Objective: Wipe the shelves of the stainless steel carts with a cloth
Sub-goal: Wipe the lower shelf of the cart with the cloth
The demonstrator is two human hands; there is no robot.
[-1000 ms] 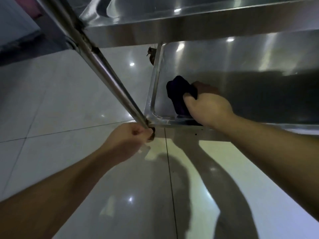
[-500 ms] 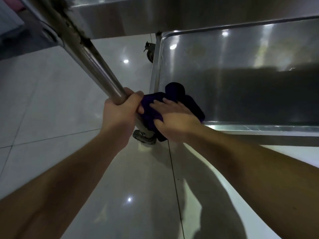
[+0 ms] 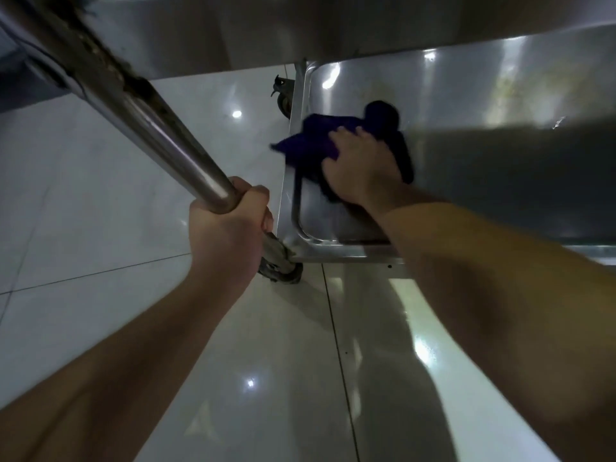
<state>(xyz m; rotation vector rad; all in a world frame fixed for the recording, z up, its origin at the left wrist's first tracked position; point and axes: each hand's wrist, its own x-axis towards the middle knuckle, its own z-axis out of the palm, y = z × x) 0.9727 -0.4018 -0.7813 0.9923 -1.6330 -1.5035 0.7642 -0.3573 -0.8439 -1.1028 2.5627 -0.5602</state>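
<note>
I look down at the bottom shelf (image 3: 483, 181) of a stainless steel cart. A dark purple cloth (image 3: 310, 145) lies on the shelf's left side, draped over its left rim. My right hand (image 3: 361, 165) presses flat on the cloth with fingers spread forward. My left hand (image 3: 230, 225) grips the cart's round steel leg post (image 3: 140, 125) just above the near-left corner of the shelf. Part of the cloth is hidden under my right hand.
The upper shelf (image 3: 333, 25) overhangs the top of the view. A caster wheel (image 3: 281, 268) sits under the near-left corner, another caster (image 3: 283, 95) at the far-left corner. Glossy white floor tiles (image 3: 100, 211) surround the cart.
My right hand has slid the cloth from the near-left corner by the post farther back along the shelf's left edge. My left hand stays on the post.
</note>
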